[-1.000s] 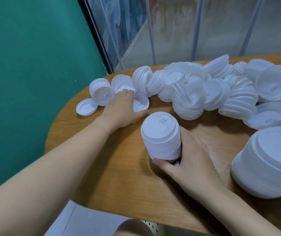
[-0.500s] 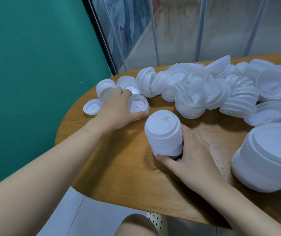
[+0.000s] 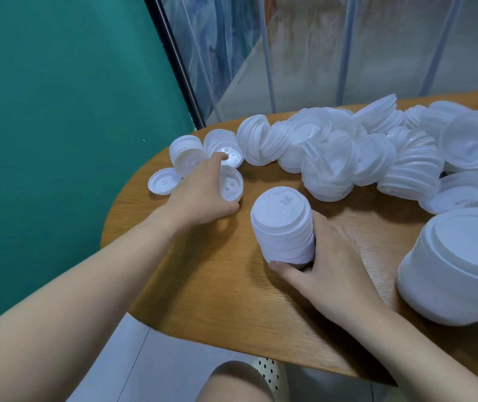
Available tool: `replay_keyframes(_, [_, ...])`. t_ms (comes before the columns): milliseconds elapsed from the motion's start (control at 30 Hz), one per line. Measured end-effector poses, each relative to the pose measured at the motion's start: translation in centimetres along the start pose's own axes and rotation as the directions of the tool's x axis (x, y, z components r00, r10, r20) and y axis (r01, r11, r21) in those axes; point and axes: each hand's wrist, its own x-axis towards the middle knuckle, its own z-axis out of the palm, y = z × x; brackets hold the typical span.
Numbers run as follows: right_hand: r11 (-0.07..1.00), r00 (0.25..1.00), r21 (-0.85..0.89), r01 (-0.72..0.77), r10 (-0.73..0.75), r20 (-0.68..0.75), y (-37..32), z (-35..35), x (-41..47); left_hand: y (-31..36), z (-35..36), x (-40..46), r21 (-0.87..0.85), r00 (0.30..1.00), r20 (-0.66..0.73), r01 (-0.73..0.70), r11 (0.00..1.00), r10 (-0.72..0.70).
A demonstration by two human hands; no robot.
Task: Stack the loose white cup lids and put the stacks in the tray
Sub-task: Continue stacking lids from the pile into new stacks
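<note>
Lids, stacked (image 3: 282, 224): centre of frame, upright column on the wooden table (image 3: 203, 285).
Right hand (image 3: 330, 256): fingers and thumb curled round the column's base.
Left hand (image 3: 200, 192): centre left, fingers curled over one loose lid (image 3: 232, 187), fingertips touching another.
Loose lids (image 3: 348, 152): heaped across upper right.
Large stack (image 3: 458, 265): right edge.

A teal wall (image 3: 58, 111) is filling the left side, meeting a dark vertical frame (image 3: 177, 68) beside a pane of clear panels (image 3: 304, 47) that is reflecting soft daylight. A rounded wooden table (image 3: 203, 285) is occupying the corner, and pale grey floor tiles (image 3: 110, 372) are showing below its edge.
</note>
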Motion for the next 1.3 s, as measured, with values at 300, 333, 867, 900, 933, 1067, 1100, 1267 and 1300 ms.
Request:
replay_keyframes(300, [1.0, 1.0, -0.017, 0.003, -0.003, 0.005, -0.2, -0.1, 0.0, 0.2, -0.2, -0.1, 0.01, 0.998, -0.062, -0.003, 1.0, 0.004])
replay_keyframes(333, [1.0, 1.0, -0.018, 0.004, -0.004, 0.004, -0.2, -0.1, 0.0, 0.3, -0.5, -0.2, 0.013, 0.995, -0.098, -0.016, 1.0, 0.017])
replay_keyframes(867, [1.0, 1.0, -0.014, -0.008, 0.008, 0.002, -0.4, -0.2, -0.1, 4.3, -1.5, -4.7, -0.894, 0.958, -0.101, 0.031, 0.448, -0.268])
replay_keyframes(900, [1.0, 1.0, -0.016, -0.01, 0.01, 0.005, -0.3, -0.1, -0.1, 4.9, -1.2, -5.1, -0.922, 0.957, -0.088, 0.026, 0.387, -0.275])
replay_keyframes(933, [1.0, 1.0, -0.017, -0.009, 0.009, 0.006, -0.3, -0.1, 0.0, 5.6, -0.8, -5.5, -0.943, 0.955, -0.076, 0.024, 0.333, -0.286])
replay_keyframes(1067, [1.0, 1.0, -0.017, 0.004, -0.004, -0.005, -0.4, -0.1, 0.0, 8.0, 0.8, -6.8, -0.948, 0.947, -0.153, -0.06, 0.313, -0.283])
replay_keyframes(1100, [1.0, 1.0, -0.02, 0.007, -0.007, -0.007, -0.4, -0.1, 0.0, 8.5, 1.1, -7.1, -0.932, 0.946, -0.189, -0.089, 0.351, -0.263])
replay_keyframes(1267, [1.0, 1.0, -0.008, 0.016, -0.016, -0.009, -0.3, 0.0, 0.1, 9.3, 2.8, -8.8, -0.87, 0.955, -0.269, -0.184, 0.458, -0.128])
replay_keyframes(1300, [1.0, 1.0, -0.014, 0.018, -0.019, -0.012, -0.3, 0.0, 0.1, 9.1, 3.1, -9.1, -0.861, 0.953, -0.278, -0.192, 0.471, -0.12])
